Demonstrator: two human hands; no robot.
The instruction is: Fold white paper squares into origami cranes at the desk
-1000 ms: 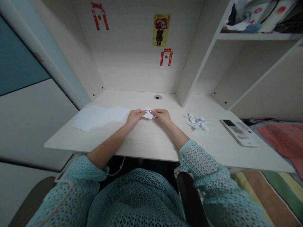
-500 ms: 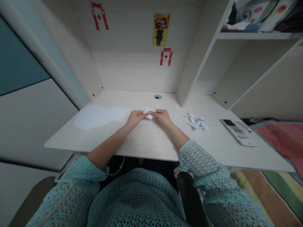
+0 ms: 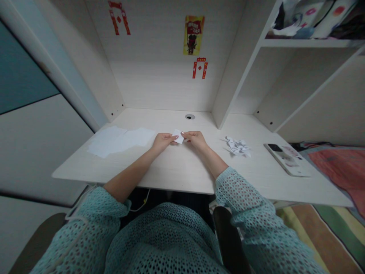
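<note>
A small white piece of paper (image 3: 178, 137) is held just above the desk between my two hands. My left hand (image 3: 163, 141) pinches its left side, thumb on top. At its upper right edge, the thumb and fingers of my right hand (image 3: 196, 139) are closed on the paper. Whether the paper is folded is too small to tell. To the left lie overlapping white paper sheets (image 3: 114, 140). A pile of small folded white paper pieces (image 3: 238, 147) sits to the right of my right hand.
The white desk (image 3: 176, 167) has a round cable hole (image 3: 189, 117) near its back panel. A phone (image 3: 286, 160) lies at the right. An upright divider (image 3: 228, 91) stands behind the folded pieces. A black armrest (image 3: 229, 239) is below the front edge.
My right thumb has moved from the middle of the small paper to its upper right edge, so more of the paper shows. My left hand keeps its pinch.
</note>
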